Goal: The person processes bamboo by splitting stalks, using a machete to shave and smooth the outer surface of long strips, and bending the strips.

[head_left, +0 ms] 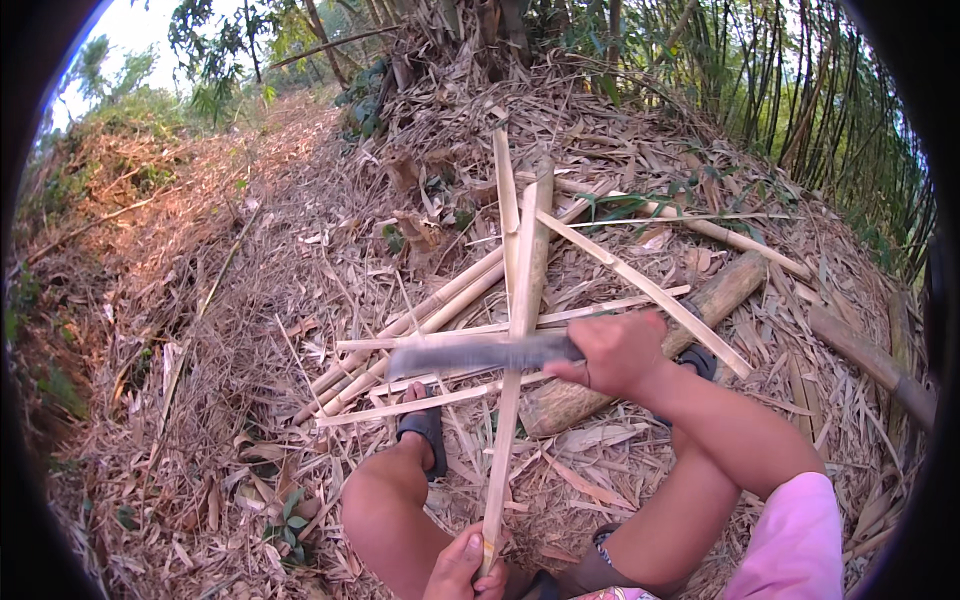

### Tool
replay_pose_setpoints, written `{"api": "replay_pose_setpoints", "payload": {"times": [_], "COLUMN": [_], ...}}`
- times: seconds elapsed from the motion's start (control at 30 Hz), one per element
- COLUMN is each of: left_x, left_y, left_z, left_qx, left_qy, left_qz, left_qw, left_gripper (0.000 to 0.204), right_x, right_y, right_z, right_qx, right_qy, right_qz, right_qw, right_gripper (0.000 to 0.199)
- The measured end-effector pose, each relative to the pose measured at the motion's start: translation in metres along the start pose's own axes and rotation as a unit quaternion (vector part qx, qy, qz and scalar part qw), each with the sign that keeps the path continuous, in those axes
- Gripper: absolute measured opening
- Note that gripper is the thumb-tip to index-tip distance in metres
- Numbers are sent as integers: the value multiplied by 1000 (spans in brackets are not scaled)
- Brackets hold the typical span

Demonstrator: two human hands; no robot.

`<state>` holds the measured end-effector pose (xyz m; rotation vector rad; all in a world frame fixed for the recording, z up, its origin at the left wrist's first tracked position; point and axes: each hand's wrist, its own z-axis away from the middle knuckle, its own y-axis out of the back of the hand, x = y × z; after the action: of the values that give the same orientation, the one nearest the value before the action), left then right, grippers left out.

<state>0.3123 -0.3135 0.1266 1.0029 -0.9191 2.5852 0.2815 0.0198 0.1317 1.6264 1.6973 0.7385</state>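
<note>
My left hand point(458, 574), low in the view, is closed around the near end of a split bamboo strip point(503, 450). The strip runs away from me between my legs. My right hand point(622, 352) grips the handle of a machete point(470, 354). Its blade points left and lies across the strip's middle, smeared by motion; whether it touches the strip I cannot tell. Beneath and beyond, the strip passes over other pale split bamboo pieces point(650, 287) that cross one another on the ground.
A thick log point(728, 293) lies slanting by my right foot. Whole bamboo poles point(462, 300) lie to the left of the strip, and another pole point(740, 240) behind. A wooden-looking piece point(868, 362) rests at right. Dry leaves cover the slope; a bamboo clump point(480, 45) stands at the back.
</note>
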Motion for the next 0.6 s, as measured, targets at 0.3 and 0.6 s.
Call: {"api": "replay_pose_setpoints", "payload": {"times": [0.3,0.6], "left_x": [-4,-13], "left_y": [14,24], "left_z": [22,40], "left_qx": [-6,22], "left_qy": [22,46], "left_qz": [-5,-47], "left_qw": [1000,998], "left_gripper": [26,28], "right_x": [42,100], "right_y": [-30,-40], "right_z": [-13,-15], "right_qx": [-29,-20], "right_qy": [-201,-364], "right_qz": [-55,-48], "right_qw": [978,930], "right_gripper": [62,74]}}
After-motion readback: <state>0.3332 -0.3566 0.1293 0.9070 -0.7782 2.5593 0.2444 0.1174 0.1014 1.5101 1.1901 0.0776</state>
